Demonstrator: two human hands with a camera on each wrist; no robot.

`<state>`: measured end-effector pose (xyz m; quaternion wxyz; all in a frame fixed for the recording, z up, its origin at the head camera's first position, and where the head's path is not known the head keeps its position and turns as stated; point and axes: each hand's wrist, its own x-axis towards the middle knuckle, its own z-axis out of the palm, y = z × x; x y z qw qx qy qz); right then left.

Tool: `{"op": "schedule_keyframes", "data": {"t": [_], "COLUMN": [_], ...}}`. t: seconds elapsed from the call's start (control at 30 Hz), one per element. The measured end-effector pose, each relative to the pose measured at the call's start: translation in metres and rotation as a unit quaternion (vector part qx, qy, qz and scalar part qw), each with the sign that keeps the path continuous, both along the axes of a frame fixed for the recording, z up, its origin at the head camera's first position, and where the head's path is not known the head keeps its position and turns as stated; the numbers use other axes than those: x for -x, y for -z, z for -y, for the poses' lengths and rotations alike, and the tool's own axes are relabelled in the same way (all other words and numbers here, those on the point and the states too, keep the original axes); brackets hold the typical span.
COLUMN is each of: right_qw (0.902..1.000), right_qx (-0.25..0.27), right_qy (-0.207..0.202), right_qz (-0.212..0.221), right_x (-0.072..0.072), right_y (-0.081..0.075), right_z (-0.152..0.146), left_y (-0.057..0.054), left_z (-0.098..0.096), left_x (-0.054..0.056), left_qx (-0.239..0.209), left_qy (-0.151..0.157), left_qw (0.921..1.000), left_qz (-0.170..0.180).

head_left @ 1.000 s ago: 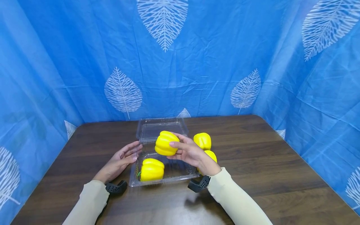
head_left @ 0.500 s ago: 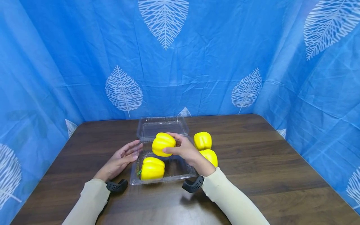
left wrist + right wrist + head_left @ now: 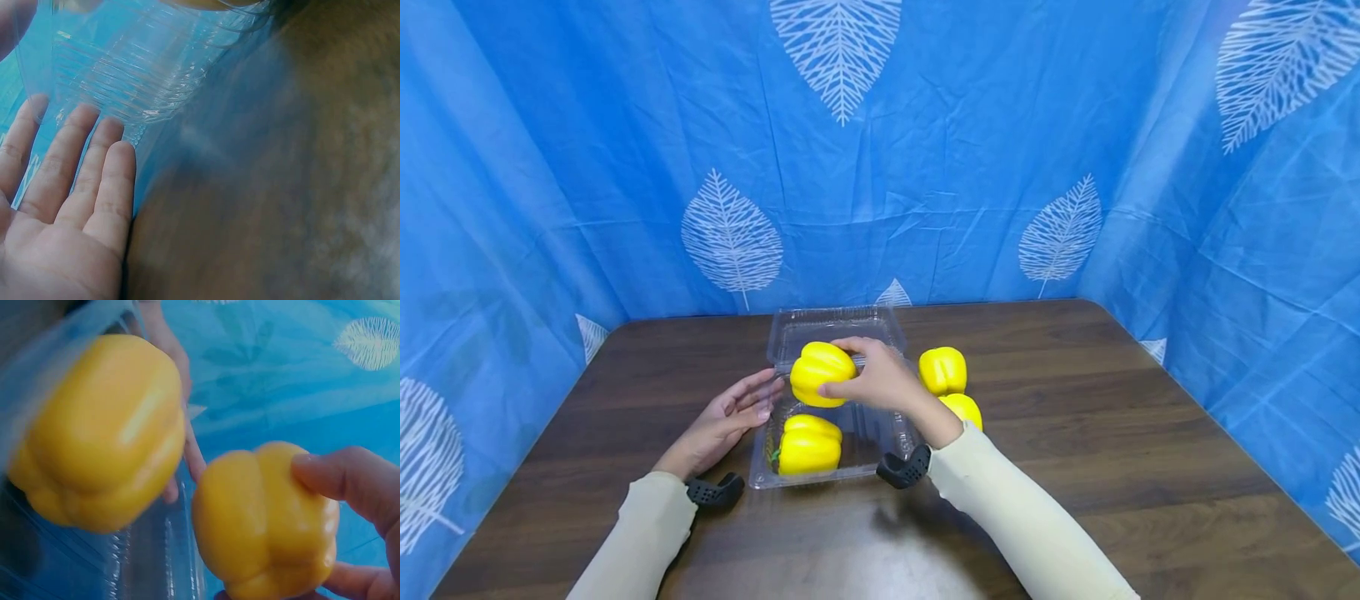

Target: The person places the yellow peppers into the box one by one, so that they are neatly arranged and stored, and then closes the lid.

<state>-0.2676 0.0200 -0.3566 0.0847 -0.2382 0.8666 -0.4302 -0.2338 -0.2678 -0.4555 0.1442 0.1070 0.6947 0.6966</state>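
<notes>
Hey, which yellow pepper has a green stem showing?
The yellow bell pepper lying in the clear rectangular plastic container; no stem shows on the other three.

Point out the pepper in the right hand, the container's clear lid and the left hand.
Held pepper (image 3: 817, 371), head view: middle of its visible side.
Clear lid (image 3: 838, 331), head view: its flat panel.
Left hand (image 3: 721, 425), head view: middle of the hand.

You find no readable text, label, brand, number or sign on anything in any view.
</notes>
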Motion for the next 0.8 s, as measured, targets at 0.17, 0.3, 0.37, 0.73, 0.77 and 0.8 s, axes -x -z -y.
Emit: {"op": "schedule_keyframes", "data": {"t": [0.17, 0.3, 0.37, 0.73, 0.77, 0.8], "right_qw": [0.9992, 0.9978, 0.9971, 0.9934, 0.9930, 0.9927], "right_qx": [-0.015, -0.007, -0.008, -0.008, -0.008, -0.009], "right_qy": [-0.031, -0.050, -0.053, -0.090, -0.093, -0.096], "right_qz": [0.020, 0.044, 0.055, 0.071, 0.072, 0.073], "right_x": [0.013, 0.022, 0.024, 0.027, 0.027, 0.027], "right_y": [-0.003, 0.003, 0.006, 0.015, 0.014, 0.014], "right_z": [0.005, 0.008, 0.009, 0.013, 0.013, 0.014], "left_y": [0.000, 0.000, 0.001, 0.001, 0.000, 0.000], "left_z": [0.000, 0.000, 0.000, -0.002, -0.002, -0.002], "left_x": [0.000, -0.001, -0.001, 0.000, 0.000, 0.000], "left_qx": [0.001, 0.003, 0.004, 0.010, 0.010, 0.011], "left_qy": [-0.002, -0.007, -0.008, -0.011, -0.012, -0.013], "left_qw": [1.0000, 1.0000, 1.0000, 0.9998, 0.9998, 0.9998], "left_qz": [0.000, 0.004, 0.005, 0.010, 0.010, 0.010]}}
